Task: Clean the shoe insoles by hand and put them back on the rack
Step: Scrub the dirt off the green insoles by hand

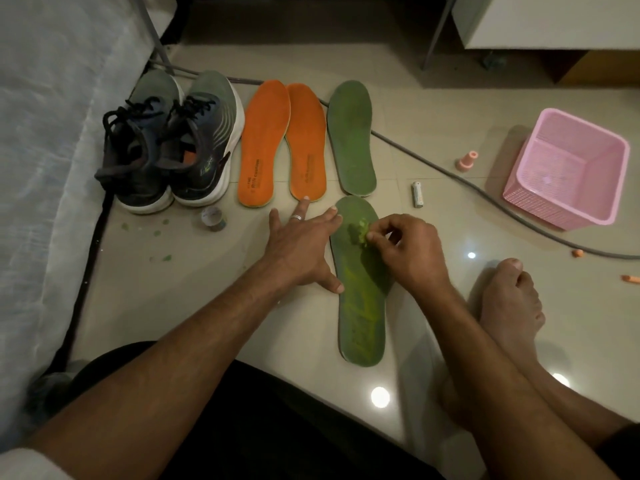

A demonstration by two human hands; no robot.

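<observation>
Green near insole (363, 306) lies flat on the floor tiles (433, 109); the left hand (298, 247) is spread and presses its edge, probably so it does not slide. Right hand (405, 251) pinches a small peeling green flake (362, 230) off its surface.

Floor (433, 109): pale tile, glossy, mirrors ceiling lights as bright spots.
Near green insole (360, 306): matt foam-like face, worn, yellowish patches, green flakes peeling at the toe end.
Far green insole (351, 136): just beyond the near green insole; dull, even, matt.
Orange insoles (284, 140): left of the far green insole; smooth matt face, printed lettering at the heels.
Shoes (173, 140): left of the orange insoles; knit-look cloth uppers, cord laces, smooth white soles.
Basket (568, 171): right of the insoles; pink plastic, fine mesh walls.
Cable (485, 199): beside the basket; grey, matt sheath.
Bed cover (45, 133): left of the shoes; pale woven cloth.
</observation>
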